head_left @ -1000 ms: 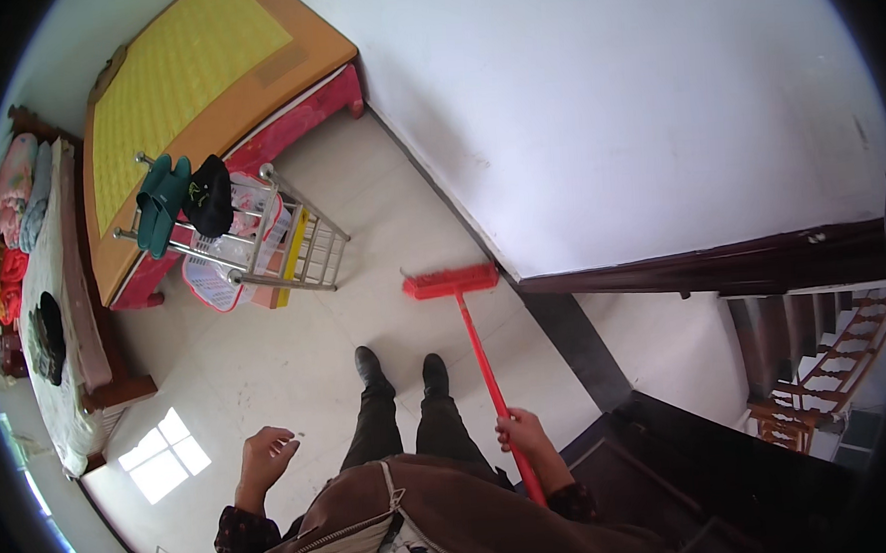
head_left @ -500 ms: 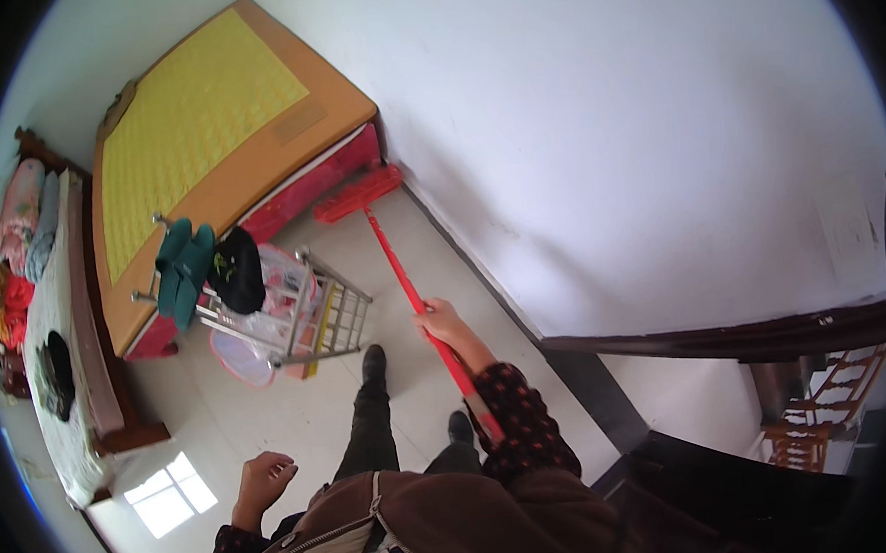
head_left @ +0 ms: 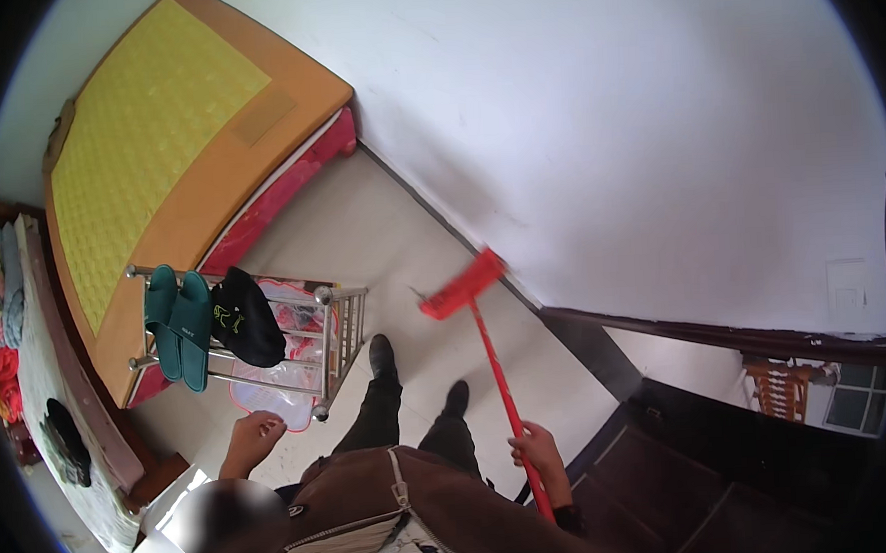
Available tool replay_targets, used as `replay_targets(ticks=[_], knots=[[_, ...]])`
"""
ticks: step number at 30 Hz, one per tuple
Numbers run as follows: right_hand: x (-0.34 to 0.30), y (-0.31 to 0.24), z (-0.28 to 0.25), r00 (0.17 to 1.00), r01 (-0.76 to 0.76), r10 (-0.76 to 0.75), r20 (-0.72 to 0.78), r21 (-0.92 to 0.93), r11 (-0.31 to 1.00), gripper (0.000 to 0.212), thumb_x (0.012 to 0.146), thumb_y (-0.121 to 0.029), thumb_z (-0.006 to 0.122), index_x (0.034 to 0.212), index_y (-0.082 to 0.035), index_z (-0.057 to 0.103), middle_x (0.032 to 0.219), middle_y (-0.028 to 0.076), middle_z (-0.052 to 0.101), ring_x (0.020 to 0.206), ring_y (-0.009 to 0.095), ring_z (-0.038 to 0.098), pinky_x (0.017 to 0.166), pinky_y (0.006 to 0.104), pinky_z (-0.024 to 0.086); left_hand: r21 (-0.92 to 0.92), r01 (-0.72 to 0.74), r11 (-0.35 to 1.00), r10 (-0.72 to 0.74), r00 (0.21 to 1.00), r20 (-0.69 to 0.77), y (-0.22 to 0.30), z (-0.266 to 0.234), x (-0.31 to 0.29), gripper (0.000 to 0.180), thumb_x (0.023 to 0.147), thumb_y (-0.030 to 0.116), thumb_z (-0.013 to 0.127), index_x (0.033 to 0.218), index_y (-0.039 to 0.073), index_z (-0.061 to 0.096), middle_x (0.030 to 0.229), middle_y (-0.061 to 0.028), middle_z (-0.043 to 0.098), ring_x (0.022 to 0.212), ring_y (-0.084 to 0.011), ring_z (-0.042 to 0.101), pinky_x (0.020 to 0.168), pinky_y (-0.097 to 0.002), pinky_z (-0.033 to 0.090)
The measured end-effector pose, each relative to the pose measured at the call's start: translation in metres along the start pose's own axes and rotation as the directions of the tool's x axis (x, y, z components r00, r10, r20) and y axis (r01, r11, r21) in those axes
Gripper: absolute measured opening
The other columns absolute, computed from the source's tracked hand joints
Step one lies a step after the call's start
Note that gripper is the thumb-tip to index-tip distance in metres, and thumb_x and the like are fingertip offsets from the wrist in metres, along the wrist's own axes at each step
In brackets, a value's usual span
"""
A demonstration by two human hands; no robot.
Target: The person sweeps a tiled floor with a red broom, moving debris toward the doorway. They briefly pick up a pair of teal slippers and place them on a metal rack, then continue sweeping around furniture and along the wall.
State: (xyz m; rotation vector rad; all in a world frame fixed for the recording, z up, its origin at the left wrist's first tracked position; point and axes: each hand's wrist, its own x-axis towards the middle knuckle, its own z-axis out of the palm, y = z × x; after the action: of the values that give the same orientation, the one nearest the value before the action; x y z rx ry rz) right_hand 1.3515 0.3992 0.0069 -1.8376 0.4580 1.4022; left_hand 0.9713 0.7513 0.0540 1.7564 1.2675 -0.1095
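My right hand (head_left: 540, 450) is closed round the long red handle of a broom (head_left: 496, 364). Its wide red head (head_left: 461, 285) rests on the floor tiles with one end close to the foot of the white wall. Thin dark strands stick out from the head's left end. On the left, my left hand (head_left: 255, 439) hangs in front of me with curled fingers and nothing visible in them. Nearest to it stands a metal rack (head_left: 325, 355), carrying green slippers (head_left: 180, 330) and a black cap (head_left: 246, 319) on top.
Behind the rack is a wooden bed with a yellow mat (head_left: 154, 121). A second bed (head_left: 58, 377) at the far left bears folded bedding. Dark furniture (head_left: 654, 486) stands at lower right. Beneath the rack's top are plastic bags (head_left: 293, 374). My shoes (head_left: 382, 358) are on the floor.
The broom head has come from beside the bed back toward me along the wall. My right hand has drawn back and to the right with the handle. My left hand has risen slightly.
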Motion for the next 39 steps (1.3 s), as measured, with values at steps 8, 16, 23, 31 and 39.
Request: replay_targets(ticks=[8,16,23,31,39], knots=[[-0.083,0.042,-0.045,0.992,-0.088,0.1,-0.083,0.142,0.986,0.042,0.081,0.005,0.061,0.122,0.005,0.048,0.07,0.006,0.053,0.051,0.013,0.052,0.041,0.028,0.042,-0.076,0.057,0.996,-0.047,0.991,0.125,-0.032,0.01,0.017,0.02,0.08,0.021,0.07,0.089,0.002,0.071,0.075,-0.0088,0.069,0.067,-0.0153,0.064,0.064,-0.0278,0.051],[-0.03,-0.023,0.021,0.973,0.059,-0.082,0.217,0.111,0.992,0.048,0.085,-0.003,0.061,0.131,0.001,0.047,0.071,0.004,0.054,0.054,0.012,0.052,0.046,0.0263,0.044,-0.043,0.079,0.996,-0.075,0.992,0.098,-0.041,0.01,-0.001,0.021,0.081,0.021,0.069,0.089,0.001,0.07,0.069,-0.008,0.067,0.065,-0.0147,0.064,0.063,-0.0281,0.051],[-0.025,0.025,-0.031,0.998,-0.016,0.0,0.064,0.244,0.97,0.032,0.084,0.003,0.057,0.116,0.002,0.053,0.07,0.005,0.053,0.052,0.012,0.051,0.041,0.0254,0.041,-0.089,0.155,0.984,-0.146,0.984,0.098,-0.037,0.0,-0.012,0.021,0.083,0.02,0.068,0.088,-0.001,0.069,0.068,-0.0082,0.067,0.061,-0.0131,0.064,0.06,-0.027,0.05],[-0.099,0.058,-0.075,0.991,-0.093,0.116,-0.069,0.277,0.956,0.03,0.082,0.005,0.058,0.112,0.004,0.053,0.069,0.006,0.053,0.052,0.013,0.052,0.041,0.0264,0.041,-0.143,0.202,0.969,-0.171,0.964,0.205,-0.039,0.028,0.002,0.022,0.083,0.021,0.069,0.089,-0.001,0.069,0.069,-0.0069,0.067,0.061,-0.0129,0.064,0.059,-0.0264,0.051],[-0.005,-0.076,0.024,0.948,0.088,-0.076,0.31,-0.024,0.996,0.049,0.084,-0.001,0.062,0.131,0.0,0.05,0.063,0.003,0.052,0.048,0.012,0.05,0.042,0.0265,0.042,-0.197,0.238,0.951,-0.217,0.968,0.125,-0.039,0.028,-0.014,0.025,0.084,0.023,0.067,0.088,-0.001,0.07,0.069,-0.0072,0.066,0.062,-0.0134,0.064,0.059,-0.0275,0.052]])
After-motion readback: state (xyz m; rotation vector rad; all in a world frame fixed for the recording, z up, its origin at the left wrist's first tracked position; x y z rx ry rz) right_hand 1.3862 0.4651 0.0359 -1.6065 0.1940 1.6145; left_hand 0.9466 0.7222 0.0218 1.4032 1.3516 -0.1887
